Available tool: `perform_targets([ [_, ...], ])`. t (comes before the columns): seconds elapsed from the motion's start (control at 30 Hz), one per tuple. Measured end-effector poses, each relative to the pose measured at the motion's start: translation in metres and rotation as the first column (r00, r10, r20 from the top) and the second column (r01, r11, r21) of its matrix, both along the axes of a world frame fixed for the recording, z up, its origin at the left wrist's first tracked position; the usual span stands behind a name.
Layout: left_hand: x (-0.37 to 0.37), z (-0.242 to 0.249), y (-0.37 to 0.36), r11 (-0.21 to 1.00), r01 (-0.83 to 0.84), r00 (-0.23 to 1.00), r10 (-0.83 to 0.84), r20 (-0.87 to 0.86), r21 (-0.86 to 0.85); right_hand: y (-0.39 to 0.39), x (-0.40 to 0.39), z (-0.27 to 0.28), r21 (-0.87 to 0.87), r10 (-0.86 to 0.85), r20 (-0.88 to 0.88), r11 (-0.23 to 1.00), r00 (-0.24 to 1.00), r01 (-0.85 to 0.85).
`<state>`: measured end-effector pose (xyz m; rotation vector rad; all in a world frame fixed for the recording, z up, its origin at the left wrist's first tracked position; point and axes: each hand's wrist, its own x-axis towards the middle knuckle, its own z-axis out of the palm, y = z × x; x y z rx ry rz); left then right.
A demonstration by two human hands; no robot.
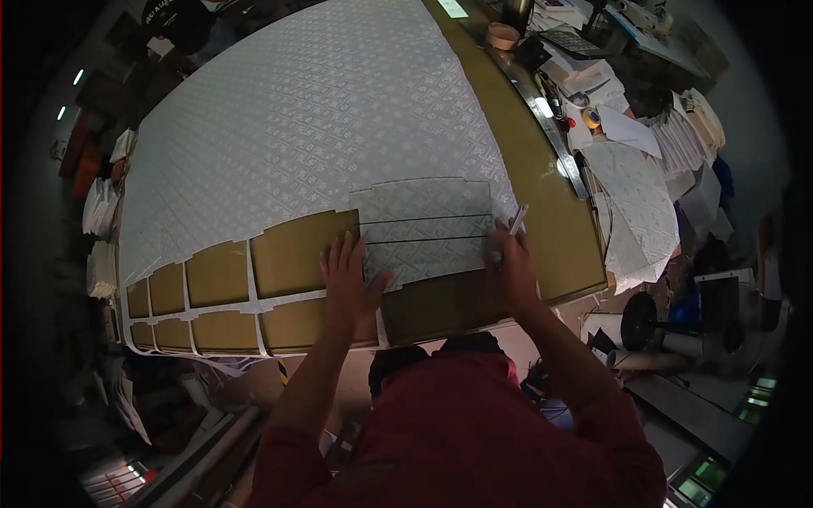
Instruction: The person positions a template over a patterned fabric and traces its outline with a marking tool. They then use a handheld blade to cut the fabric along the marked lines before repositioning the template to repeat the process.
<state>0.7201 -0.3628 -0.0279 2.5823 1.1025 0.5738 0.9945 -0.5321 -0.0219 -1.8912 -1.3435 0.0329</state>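
Observation:
A large sheet of pale patterned fabric [313,110] covers much of the table. At its near edge lies a translucent rectangular template [428,230] with two dark lines across it and small notches along its edges. My left hand [345,275] rests with fingers spread at the template's left edge. My right hand [512,269] is closed around a slim, pale pen-like tool [518,220] at the template's right edge. The tool's upper end points away from me; its working tip is hidden by the blurred fingers.
Left of the template, cut-out openings in the fabric, divided by thin strips [253,271], show the brown tabletop [567,254]. A long metal ruler [550,127] lies along the right side. Beyond it are paper stacks [677,140], a calculator [572,42] and a tape roll [590,118].

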Motion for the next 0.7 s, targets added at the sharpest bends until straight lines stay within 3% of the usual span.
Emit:
perform_targets([
  [0.17, -0.001, -0.004, -0.017, 1.0, 0.025, 0.999, -0.025, -0.035, 0.009, -0.015, 0.042, -0.005, -0.106, 0.146, -0.13, 0.981, 0.981, -0.16],
  [0.27, -0.002, -0.009, -0.021, 0.995, 0.101, 0.993, -0.101, 0.054, -0.002, -0.02, 0.052, -0.008, -0.024, 0.21, -0.004, 0.977, 0.978, -0.21],
  [0.37, 0.003, 0.004, -0.019, 0.995, 0.075, 0.992, -0.068, 0.102, -0.071, -0.022, 0.053, -0.006, -0.055, 0.186, -0.056, 0.98, 0.981, -0.189],
  [0.47, 0.01, 0.012, -0.008, 0.991, 0.087, 0.995, -0.082, 0.055, -0.099, -0.021, 0.049, -0.006, 0.028, 0.162, -0.024, 0.987, 0.987, -0.161],
  [0.53, 0.009, 0.008, -0.004, 0.992, 0.127, 0.99, -0.128, 0.054, 0.028, -0.021, 0.048, -0.01, -0.007, 0.117, -0.027, 0.993, 0.993, -0.118],
  [0.7, 0.006, 0.005, -0.001, 0.983, 0.177, 0.983, -0.179, 0.04, 0.041, -0.022, 0.043, -0.011, -0.067, 0.081, 0.048, 0.995, 0.996, -0.078],
])
